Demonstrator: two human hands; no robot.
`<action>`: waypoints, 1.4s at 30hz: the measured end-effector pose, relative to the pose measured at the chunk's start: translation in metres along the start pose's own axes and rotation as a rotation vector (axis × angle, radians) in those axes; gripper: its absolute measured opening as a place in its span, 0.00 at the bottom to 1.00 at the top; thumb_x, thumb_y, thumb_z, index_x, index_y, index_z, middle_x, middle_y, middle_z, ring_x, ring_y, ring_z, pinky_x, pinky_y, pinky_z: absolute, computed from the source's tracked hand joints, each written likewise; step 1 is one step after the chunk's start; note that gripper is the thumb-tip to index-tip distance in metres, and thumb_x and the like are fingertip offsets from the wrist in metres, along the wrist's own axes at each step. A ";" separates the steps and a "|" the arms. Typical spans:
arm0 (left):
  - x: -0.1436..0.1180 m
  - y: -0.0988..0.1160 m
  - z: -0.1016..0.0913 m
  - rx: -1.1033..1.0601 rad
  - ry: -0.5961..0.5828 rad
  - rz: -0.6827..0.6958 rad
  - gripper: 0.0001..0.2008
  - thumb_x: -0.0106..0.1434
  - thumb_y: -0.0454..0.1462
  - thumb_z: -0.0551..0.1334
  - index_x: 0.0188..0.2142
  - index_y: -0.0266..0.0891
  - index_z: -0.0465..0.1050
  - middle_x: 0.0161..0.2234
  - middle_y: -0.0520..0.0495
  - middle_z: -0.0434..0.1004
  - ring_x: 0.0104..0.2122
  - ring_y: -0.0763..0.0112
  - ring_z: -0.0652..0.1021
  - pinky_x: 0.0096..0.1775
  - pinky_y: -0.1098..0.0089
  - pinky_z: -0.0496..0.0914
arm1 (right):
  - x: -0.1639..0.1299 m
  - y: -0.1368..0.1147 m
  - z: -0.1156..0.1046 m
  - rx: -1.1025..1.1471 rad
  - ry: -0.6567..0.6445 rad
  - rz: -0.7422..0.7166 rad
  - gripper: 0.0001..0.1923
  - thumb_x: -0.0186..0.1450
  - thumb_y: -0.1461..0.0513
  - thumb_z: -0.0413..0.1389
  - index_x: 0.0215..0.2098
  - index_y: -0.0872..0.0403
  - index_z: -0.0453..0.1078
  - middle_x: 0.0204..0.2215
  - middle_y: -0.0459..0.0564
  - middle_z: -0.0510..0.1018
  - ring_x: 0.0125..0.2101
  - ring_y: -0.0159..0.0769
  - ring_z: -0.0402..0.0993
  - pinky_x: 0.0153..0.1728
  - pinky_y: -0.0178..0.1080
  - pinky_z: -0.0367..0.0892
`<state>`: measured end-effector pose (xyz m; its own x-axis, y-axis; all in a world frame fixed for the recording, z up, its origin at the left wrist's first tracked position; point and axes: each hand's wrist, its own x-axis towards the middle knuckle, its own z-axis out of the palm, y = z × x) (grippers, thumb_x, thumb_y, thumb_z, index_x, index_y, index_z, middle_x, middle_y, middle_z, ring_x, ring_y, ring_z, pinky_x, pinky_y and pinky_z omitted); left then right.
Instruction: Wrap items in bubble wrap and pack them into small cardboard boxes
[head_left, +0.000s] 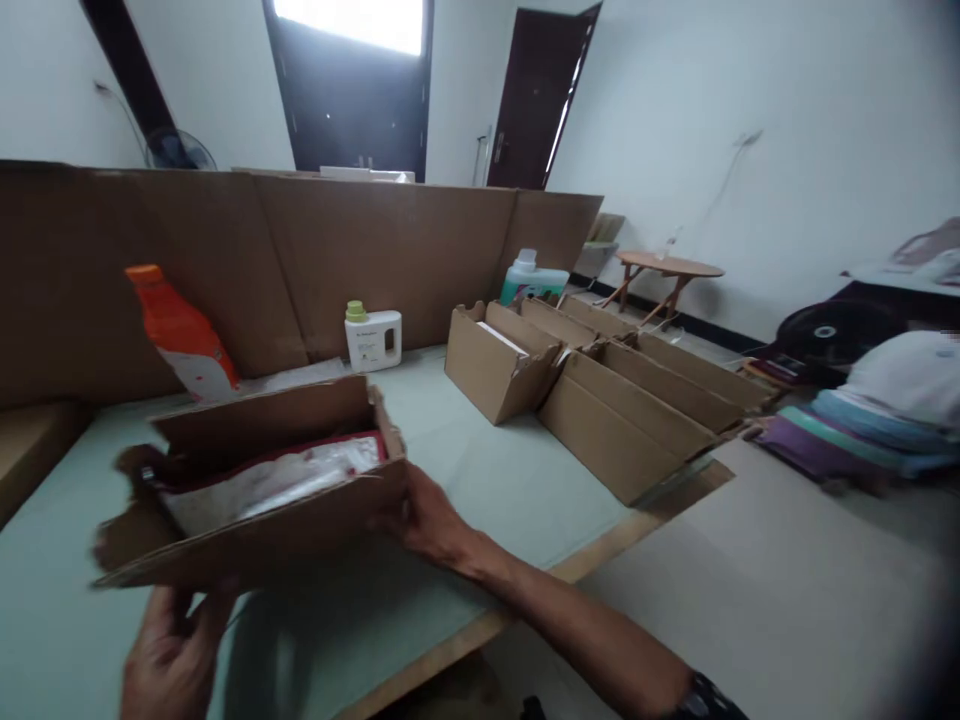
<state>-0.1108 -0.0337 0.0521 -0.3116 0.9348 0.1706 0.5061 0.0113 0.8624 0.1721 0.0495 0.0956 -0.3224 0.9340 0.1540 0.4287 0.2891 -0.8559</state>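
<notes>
Matt brown corrugated cardboard box with glossy plastic-wrapped packet inside; smooth pale-green tabletop with bare wood edge; at 11 o'clock, glossy orange plastic bottle.

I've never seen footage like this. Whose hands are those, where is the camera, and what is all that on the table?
There is no machine here. The camera sits on a person's head and looks down at their own bare hands. The right hand grips the right end of an open cardboard box, which is held above the green table. The left hand is under its near edge. Inside lies a pale plastic-wrapped packet. Behind it stand an orange bottle and a small white jug. To the right lies a row of open boxes, with a teal bottle behind them. A cardboard screen backs the table.
</notes>
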 end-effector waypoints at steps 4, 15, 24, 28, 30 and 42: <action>0.014 0.046 0.093 -0.356 -0.267 -0.045 0.30 0.63 0.55 0.61 0.59 0.42 0.65 0.52 0.44 0.78 0.50 0.52 0.80 0.51 0.55 0.76 | -0.059 0.039 -0.064 -0.072 0.241 0.162 0.27 0.59 0.54 0.62 0.54 0.55 0.71 0.49 0.56 0.81 0.47 0.48 0.77 0.51 0.50 0.71; 0.027 0.144 0.315 -0.360 -0.750 0.318 0.31 0.61 0.39 0.62 0.64 0.43 0.63 0.62 0.40 0.70 0.60 0.53 0.71 0.62 0.52 0.64 | -0.211 0.102 -0.144 -0.293 0.854 0.561 0.26 0.60 0.44 0.58 0.48 0.54 0.72 0.41 0.57 0.83 0.36 0.51 0.82 0.35 0.47 0.79; -0.012 0.135 0.369 -0.478 -0.750 0.319 0.47 0.58 0.41 0.64 0.71 0.35 0.42 0.65 0.31 0.61 0.63 0.51 0.67 0.64 0.53 0.61 | -0.210 0.150 -0.118 0.016 0.931 0.389 0.37 0.65 0.48 0.58 0.68 0.48 0.55 0.62 0.60 0.69 0.52 0.46 0.78 0.51 0.45 0.75; -0.003 0.140 0.375 -0.517 -0.832 0.287 0.49 0.57 0.43 0.64 0.71 0.34 0.42 0.71 0.31 0.50 0.68 0.48 0.58 0.65 0.50 0.59 | -0.195 0.162 -0.119 -0.050 0.871 0.312 0.35 0.66 0.50 0.56 0.68 0.51 0.57 0.63 0.61 0.68 0.59 0.50 0.72 0.55 0.49 0.73; 0.001 0.138 0.370 -0.480 -0.865 0.283 0.47 0.57 0.42 0.63 0.71 0.34 0.44 0.71 0.33 0.50 0.68 0.47 0.58 0.65 0.49 0.59 | -0.195 0.163 -0.125 -0.141 0.858 0.298 0.31 0.66 0.51 0.55 0.65 0.53 0.62 0.63 0.62 0.69 0.61 0.52 0.69 0.55 0.51 0.73; -0.059 0.054 0.261 -0.382 -1.002 0.701 0.26 0.66 0.52 0.60 0.61 0.50 0.70 0.57 0.35 0.75 0.65 0.45 0.67 0.62 0.41 0.63 | -0.110 0.029 -0.280 -0.688 0.530 -0.004 0.14 0.68 0.52 0.54 0.46 0.45 0.77 0.43 0.48 0.84 0.41 0.42 0.81 0.46 0.44 0.73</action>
<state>0.1455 0.0042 -0.0358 0.7503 0.5587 0.3535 0.0016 -0.5362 0.8441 0.4566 0.0141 0.1924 0.0374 0.8579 0.5124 0.8986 0.1954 -0.3928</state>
